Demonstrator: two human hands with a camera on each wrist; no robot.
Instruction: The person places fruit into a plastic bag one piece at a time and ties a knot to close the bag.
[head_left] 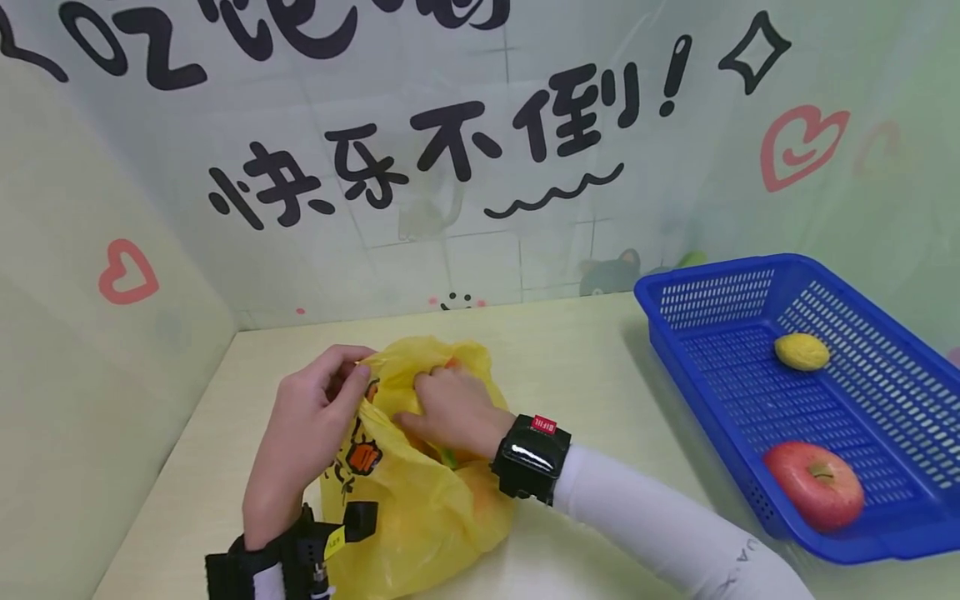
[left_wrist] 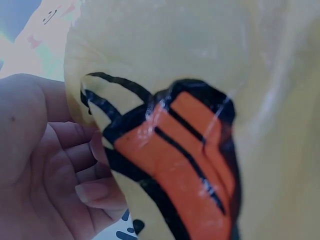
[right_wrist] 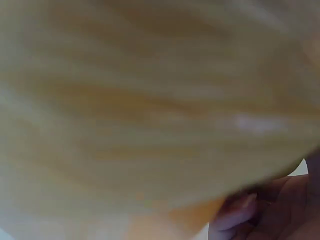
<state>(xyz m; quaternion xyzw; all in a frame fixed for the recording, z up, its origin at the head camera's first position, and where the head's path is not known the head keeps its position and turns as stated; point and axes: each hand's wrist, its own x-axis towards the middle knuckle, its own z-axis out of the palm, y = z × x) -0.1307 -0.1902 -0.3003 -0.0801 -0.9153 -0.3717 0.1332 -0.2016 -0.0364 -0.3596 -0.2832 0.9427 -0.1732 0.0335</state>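
Observation:
A yellow plastic bag [head_left: 420, 542] with orange and black print stands on the table. My left hand [head_left: 311, 412] pinches its rim at the upper left between thumb and fingers; the left wrist view shows the printed side close up. My right hand [head_left: 453, 408] is inside the bag's mouth, fingers curled at an orange-coloured thing [head_left: 453, 363], mostly hidden. In the right wrist view the fingertips meet an orange surface [right_wrist: 197, 220] below blurred yellow plastic. Something green [head_left: 448, 457] shows under my right wrist, and a rounded orange shape bulges through the bag.
At the right of the table [head_left: 577, 350] stands a blue plastic basket [head_left: 675, 379]. In it lie a red apple [head_left: 813, 486] near the front and a small yellow lemon-like fruit [head_left: 802, 352] farther back. A printed curtain [head_left: 480, 250] hangs behind the table.

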